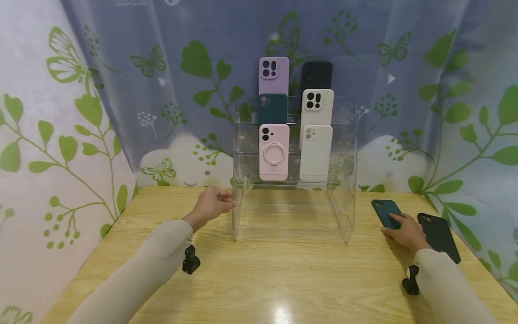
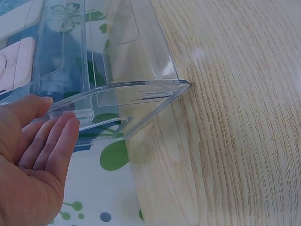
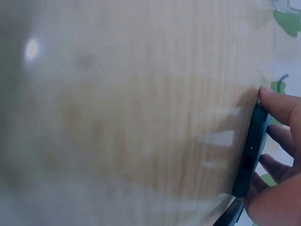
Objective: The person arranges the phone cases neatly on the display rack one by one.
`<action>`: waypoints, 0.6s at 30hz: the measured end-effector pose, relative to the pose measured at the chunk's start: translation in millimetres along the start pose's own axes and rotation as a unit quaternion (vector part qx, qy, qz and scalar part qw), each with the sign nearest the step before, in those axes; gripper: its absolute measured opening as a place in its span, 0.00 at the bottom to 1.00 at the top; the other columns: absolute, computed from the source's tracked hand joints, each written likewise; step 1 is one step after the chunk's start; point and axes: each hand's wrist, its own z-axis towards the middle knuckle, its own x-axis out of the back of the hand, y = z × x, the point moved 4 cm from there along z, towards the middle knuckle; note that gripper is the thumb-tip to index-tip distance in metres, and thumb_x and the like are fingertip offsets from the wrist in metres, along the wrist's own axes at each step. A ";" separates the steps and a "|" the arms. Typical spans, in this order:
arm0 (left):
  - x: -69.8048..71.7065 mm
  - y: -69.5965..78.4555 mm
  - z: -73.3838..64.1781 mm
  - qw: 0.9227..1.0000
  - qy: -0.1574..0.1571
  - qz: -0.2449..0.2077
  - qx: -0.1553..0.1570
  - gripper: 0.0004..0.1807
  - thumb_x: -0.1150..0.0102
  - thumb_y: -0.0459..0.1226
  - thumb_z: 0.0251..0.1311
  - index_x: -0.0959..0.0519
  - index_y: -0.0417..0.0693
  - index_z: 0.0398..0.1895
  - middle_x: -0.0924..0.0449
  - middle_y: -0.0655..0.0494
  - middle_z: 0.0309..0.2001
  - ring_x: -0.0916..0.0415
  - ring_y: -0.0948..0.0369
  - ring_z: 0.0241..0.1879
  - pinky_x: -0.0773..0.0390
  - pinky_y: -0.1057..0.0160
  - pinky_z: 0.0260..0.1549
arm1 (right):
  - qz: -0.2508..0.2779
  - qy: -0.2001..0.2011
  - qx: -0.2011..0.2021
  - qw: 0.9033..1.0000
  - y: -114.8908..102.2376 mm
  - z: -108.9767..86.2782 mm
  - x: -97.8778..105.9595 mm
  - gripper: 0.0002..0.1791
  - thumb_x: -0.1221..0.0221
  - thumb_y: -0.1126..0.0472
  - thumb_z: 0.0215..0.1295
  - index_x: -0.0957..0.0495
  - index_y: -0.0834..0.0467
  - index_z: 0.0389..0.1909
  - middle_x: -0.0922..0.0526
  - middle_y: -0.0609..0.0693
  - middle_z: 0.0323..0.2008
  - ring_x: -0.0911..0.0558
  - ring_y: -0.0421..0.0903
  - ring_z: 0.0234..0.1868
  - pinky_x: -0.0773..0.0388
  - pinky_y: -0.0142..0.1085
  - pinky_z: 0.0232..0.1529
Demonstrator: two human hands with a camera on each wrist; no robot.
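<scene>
A clear acrylic display rack stands on the table with phone cases on its tiers. At its left side panel, my left hand holds the edge between thumb and fingers; the left wrist view shows this hand beside the transparent rack. Over to the right, a teal phone case lies on the table, gripped at its near end by my right hand. From the right wrist, the case appears edge-on, thumb at one end and fingers along its upper face.
A black phone case lies beside my right hand. On the rack are a lilac case, a dark green case, a pink case with a ring, a black case, and two white cases. A patterned curtain hangs behind.
</scene>
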 end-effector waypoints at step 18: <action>-1.0 -5.1 3.8 1.000 -0.002 -0.009 -0.001 0.22 0.38 0.31 0.61 0.26 0.29 0.57 0.21 0.35 0.51 0.21 0.47 0.49 0.16 0.55 0.46 | -0.020 -0.002 0.073 0.997 -30.1 -33.0 -11.6 0.43 0.36 0.47 0.60 0.37 0.74 0.65 0.47 0.83 0.62 0.42 0.82 0.57 0.36 0.72 0.52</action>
